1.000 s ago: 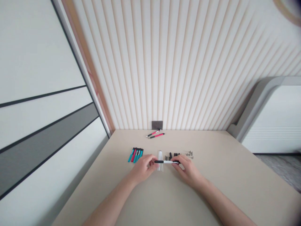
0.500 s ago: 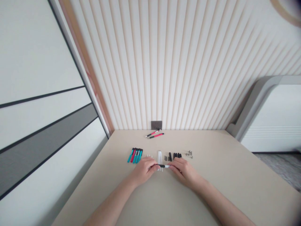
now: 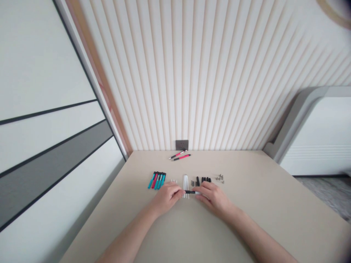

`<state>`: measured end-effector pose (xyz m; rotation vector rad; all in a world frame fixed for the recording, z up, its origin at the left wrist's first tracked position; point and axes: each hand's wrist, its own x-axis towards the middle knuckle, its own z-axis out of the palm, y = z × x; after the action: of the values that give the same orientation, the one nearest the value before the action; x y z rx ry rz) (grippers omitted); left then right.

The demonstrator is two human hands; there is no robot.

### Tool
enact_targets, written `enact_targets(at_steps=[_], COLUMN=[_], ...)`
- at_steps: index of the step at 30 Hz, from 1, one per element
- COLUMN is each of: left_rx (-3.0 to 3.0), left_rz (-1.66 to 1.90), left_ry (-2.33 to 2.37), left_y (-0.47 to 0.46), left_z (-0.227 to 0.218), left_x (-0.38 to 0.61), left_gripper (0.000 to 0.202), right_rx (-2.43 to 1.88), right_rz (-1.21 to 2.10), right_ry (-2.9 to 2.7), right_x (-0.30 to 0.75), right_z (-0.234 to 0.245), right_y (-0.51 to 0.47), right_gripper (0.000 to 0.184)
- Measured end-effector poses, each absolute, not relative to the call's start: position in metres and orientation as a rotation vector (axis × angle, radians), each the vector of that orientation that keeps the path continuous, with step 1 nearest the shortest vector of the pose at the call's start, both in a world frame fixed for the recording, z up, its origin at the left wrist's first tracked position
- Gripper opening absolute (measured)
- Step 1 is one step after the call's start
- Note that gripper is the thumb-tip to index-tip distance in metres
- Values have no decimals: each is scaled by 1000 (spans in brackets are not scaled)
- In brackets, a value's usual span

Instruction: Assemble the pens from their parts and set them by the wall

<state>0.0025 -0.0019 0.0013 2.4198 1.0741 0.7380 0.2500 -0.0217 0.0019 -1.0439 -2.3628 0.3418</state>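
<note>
Both left hand [image 3: 167, 199] and right hand [image 3: 214, 199] grasp a black-and-white pen [image 3: 192, 192], any print seemingly unreadable.

Two pink pens [image 3: 179, 155], about five markers [image 3: 157, 180], two hands [image 3: 166, 199]

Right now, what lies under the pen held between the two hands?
White rods lie beneath the pen, showing on both sides of it; the stretch directly under it is covered.
</note>
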Motion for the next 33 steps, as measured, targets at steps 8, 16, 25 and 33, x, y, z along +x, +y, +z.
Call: enact_targets(at_steps=[8,16,25,33], left_rx=[2316,2327,2400,2433], left_rz=[766,781,740,815], left_ry=[1062,1058,1041,983], left_y=[-6,-6,-9,-9], left_z=[2,4,5,2], left_x=[5,7,10,15], left_gripper=[8,9,14,13], right_rx=[-1092,-1103,-1031,-1022], right_rz=[363,342,242,151], right_ry=[-2341,-2300,-2355,-2337], right_x=[247,246,240,236], right_z=[2,2,-1,-2], right_y=[-24,-26,-25,-26], right_gripper=[20,18,20,24])
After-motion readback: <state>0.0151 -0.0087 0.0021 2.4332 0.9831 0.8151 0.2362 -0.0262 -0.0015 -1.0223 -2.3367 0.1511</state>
